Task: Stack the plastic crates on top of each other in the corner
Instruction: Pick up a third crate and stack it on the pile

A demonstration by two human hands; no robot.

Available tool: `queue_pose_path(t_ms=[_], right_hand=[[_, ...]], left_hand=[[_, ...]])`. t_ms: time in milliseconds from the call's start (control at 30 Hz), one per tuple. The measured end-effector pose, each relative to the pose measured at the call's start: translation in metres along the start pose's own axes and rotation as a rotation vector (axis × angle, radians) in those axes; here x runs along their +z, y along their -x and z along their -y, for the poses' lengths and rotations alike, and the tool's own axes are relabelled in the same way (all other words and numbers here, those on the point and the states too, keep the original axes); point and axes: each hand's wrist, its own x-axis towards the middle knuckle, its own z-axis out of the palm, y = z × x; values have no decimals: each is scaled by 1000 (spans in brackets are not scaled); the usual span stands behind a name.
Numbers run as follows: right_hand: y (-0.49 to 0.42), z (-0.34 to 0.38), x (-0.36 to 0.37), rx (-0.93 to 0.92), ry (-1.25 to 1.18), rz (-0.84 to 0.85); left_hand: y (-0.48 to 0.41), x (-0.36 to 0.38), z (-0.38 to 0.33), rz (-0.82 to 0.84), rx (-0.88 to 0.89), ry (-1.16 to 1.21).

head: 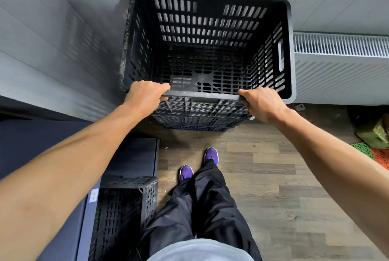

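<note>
Both forearms bare, no sleeves visible. Left hand [145, 96] and right hand [263, 102] ungloved. Loose black trousers [202, 204]; purple shoes [211, 155]; light grey top [200, 250] at near edge.

1 view only, head-mounted, wide-angle, looking steeply down and forward. Close above the crate [207, 50] at 12 o'clock in the corner, both arms reaching in from 7 and 4 o'clock, floor [273, 187] and shoes [211, 155] straight below at 6 o'clock. Strong bending at the edges.
</note>
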Motion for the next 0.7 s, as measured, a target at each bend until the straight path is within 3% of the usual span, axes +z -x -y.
queue_pose_path(t_ms=[700], right_hand=[[-2,-5,3,8,-48,54]], left_hand=[[1,10,1,8,62,56]])
